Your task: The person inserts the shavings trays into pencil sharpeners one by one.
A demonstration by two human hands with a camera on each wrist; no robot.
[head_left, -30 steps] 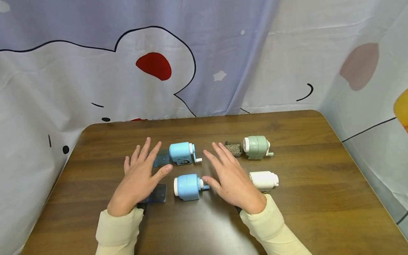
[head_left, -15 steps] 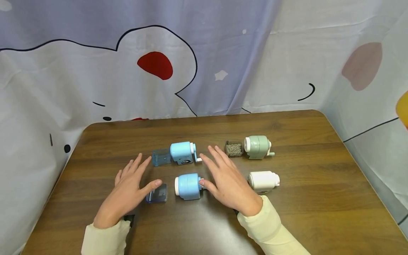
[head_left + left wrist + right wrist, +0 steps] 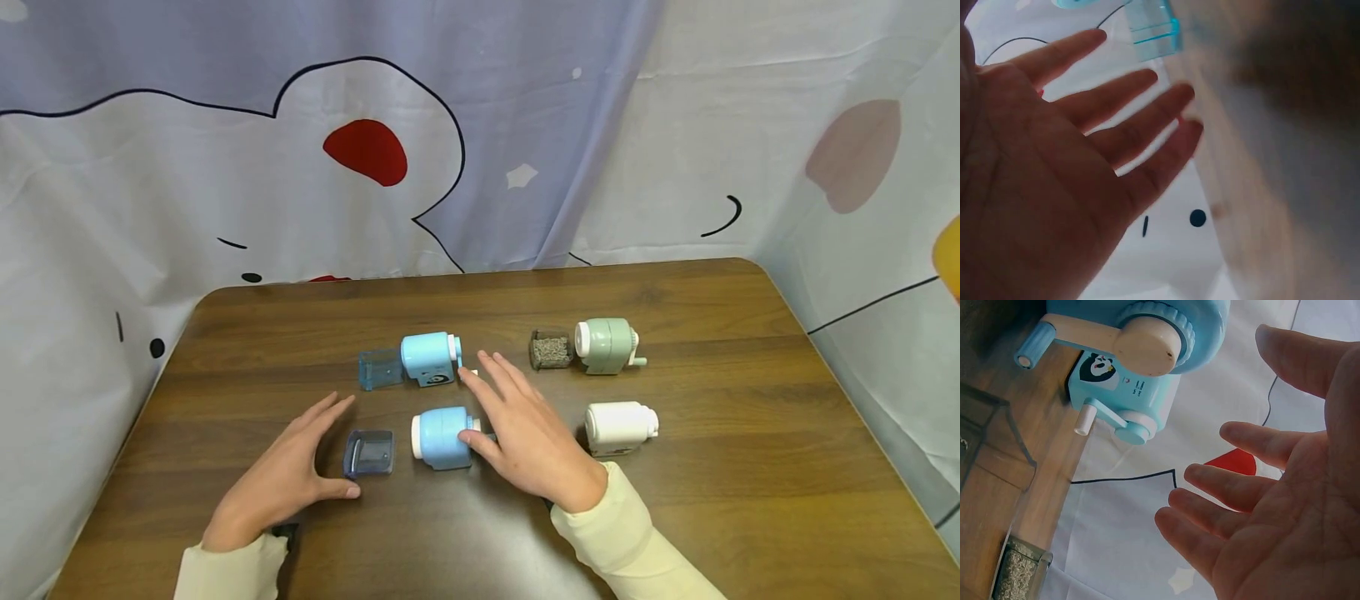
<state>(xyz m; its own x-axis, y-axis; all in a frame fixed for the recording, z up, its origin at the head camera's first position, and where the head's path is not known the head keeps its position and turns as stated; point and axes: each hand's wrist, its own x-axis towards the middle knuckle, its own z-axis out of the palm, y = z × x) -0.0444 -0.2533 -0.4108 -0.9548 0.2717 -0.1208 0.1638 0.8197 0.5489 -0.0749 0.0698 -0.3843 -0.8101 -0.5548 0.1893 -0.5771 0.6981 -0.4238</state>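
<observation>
My left hand (image 3: pixel 277 475) is beside a small dark blue see-through drawer (image 3: pixel 370 452), thumb and fingers spread on its left side, holding nothing. My right hand (image 3: pixel 525 429) hovers with fingers extended over the crank end of a blue hand-crank pencil sharpener (image 3: pixel 441 437); its thumb overlaps the crank in the head view. The right wrist view shows this crank (image 3: pixel 1147 345) apart from the fingers. Behind it stands a light blue sharpener (image 3: pixel 429 358) with its clear blue drawer (image 3: pixel 381 369) on its left.
A green sharpener (image 3: pixel 606 346) stands at the back right, beside a drawer of pencil shavings (image 3: pixel 551 350). In front of it is a white sharpener (image 3: pixel 618 427). A clear drawer (image 3: pixel 997 444) shows in the right wrist view. A printed curtain (image 3: pixel 480 167) hangs behind the wooden table (image 3: pixel 712 500).
My left hand has moved left and toward me, lowering beside the dark blue drawer and uncovering it. My right hand has shifted slightly left toward the blue sharpener's crank.
</observation>
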